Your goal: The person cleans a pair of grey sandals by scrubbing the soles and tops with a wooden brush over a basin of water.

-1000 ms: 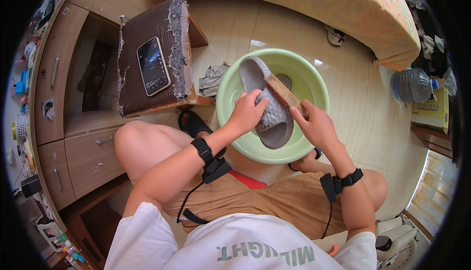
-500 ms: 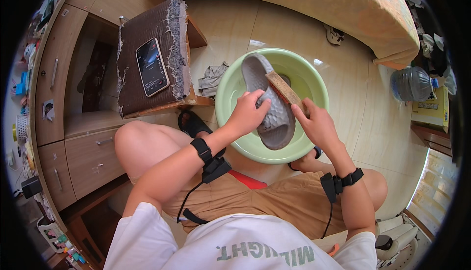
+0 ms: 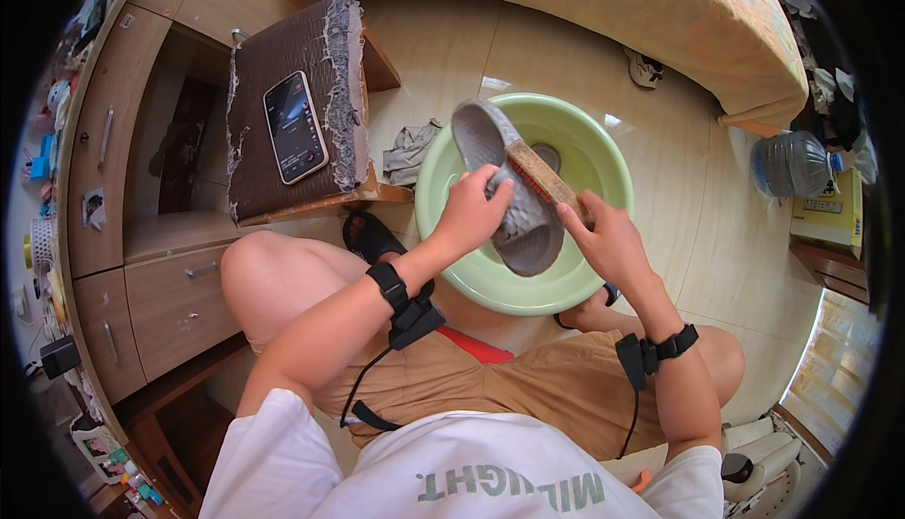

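Note:
A grey slide sandal [image 3: 481,132] with a bumpy strap is tilted above a light green basin [image 3: 620,172]. My left hand [image 3: 471,208] grips it by the strap, with the thumb on top. In my right hand [image 3: 603,234] is a wooden scrubbing brush [image 3: 545,180] with reddish bristles, which lies along the sandal's right side, against the strap. Part of another grey object [image 3: 547,155] shows in the basin behind the brush; its shape is mostly hidden.
Left of the basin stands a worn brown padded stool [image 3: 255,132] bearing a phone [image 3: 295,128]. A grey cloth [image 3: 410,153] lies on the floor between them. A large water bottle [image 3: 792,163] stands at the right, and a cloth-draped bed [image 3: 603,19] at the back.
The sandal has shifted slightly left and up, with my left hand still on it. The brush has moved a little left too.

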### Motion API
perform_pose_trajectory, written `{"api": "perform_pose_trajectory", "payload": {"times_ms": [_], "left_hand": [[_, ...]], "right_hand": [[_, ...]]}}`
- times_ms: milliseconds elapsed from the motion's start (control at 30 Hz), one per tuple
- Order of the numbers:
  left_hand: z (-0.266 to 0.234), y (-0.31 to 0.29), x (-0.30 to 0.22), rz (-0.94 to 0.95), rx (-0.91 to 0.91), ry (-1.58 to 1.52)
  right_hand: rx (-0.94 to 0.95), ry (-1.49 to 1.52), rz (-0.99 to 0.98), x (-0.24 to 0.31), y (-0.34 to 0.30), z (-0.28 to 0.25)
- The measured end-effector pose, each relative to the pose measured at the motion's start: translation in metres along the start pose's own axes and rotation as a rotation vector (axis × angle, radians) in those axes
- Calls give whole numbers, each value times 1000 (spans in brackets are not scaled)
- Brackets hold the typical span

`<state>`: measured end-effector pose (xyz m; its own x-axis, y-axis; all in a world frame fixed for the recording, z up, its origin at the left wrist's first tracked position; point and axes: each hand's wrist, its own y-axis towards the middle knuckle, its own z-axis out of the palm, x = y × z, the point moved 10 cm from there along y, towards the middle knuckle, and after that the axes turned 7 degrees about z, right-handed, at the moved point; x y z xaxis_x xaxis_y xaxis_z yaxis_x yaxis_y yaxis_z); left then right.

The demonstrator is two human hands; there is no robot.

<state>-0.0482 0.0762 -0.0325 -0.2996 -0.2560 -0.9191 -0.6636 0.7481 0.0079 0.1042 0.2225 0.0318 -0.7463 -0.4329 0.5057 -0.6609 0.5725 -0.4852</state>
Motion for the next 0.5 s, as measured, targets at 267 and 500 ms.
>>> {"api": "perform_pose_trajectory", "payload": {"times_ms": [267, 500], "left_hand": [[-17, 5, 24, -258, -112, -134], [11, -1, 3, -46, 27, -232]], "right_hand": [[117, 50, 30, -3, -5, 6], [15, -3, -19, -8, -1, 5]]}}
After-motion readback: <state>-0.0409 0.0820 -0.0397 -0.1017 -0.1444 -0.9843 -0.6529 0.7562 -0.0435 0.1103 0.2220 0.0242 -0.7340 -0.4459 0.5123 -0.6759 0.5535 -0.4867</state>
